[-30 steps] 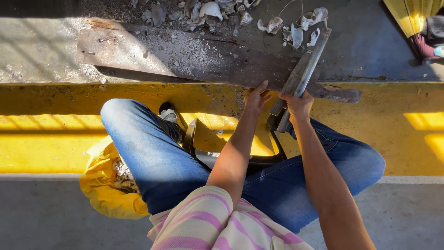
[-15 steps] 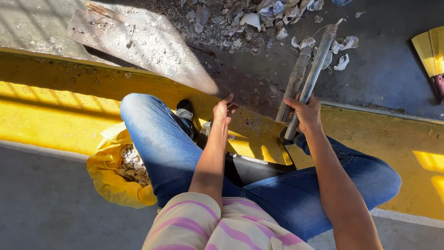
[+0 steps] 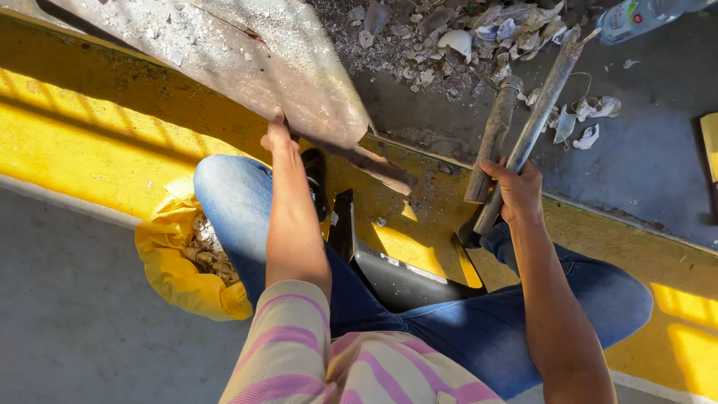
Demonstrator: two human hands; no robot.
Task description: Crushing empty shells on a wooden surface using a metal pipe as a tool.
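Yellow curb (image 3: 90, 142) runs across gray ground, with the person sitting on it in jeans. At the left, a yellow bag (image 3: 179, 262) of shells lies by the knee. The left hand (image 3: 277, 138) is closed on the edge of a dusty board (image 3: 247, 60). A black tray (image 3: 396, 277) sits between the legs. The right hand (image 3: 516, 191) is wrapped tight around a metal bar (image 3: 535, 123) and a wooden stick (image 3: 493, 138). Broken shells (image 3: 464, 37) lie beyond.

A single head-worn camera looks steeply down, close over the person's lap and arms. It faces a yellow curb (image 3: 90, 142); its far edge seems cropped.
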